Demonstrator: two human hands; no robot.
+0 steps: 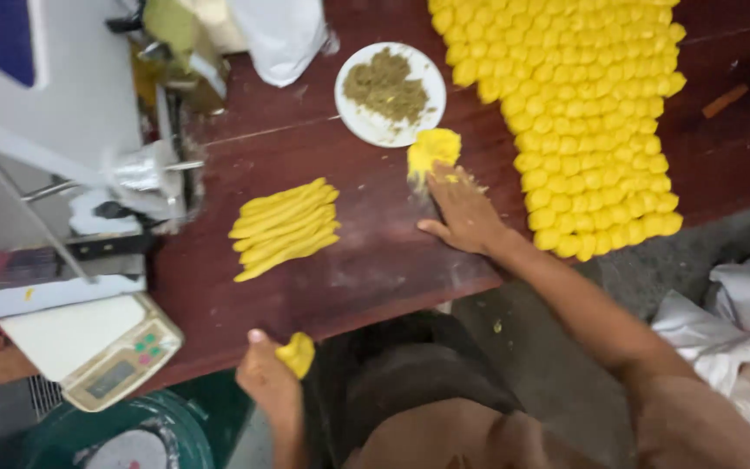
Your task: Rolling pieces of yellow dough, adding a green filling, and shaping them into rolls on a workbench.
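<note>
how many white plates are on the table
1. The white plate holds greenish-brown filling and sits at the far side of the dark wooden table, between a white bag and the yellow dough balls. Others may lie outside the view.

Left hand [268, 379] low, fingers curled — right hand [464, 211] outstretched, flat, palm down
</note>
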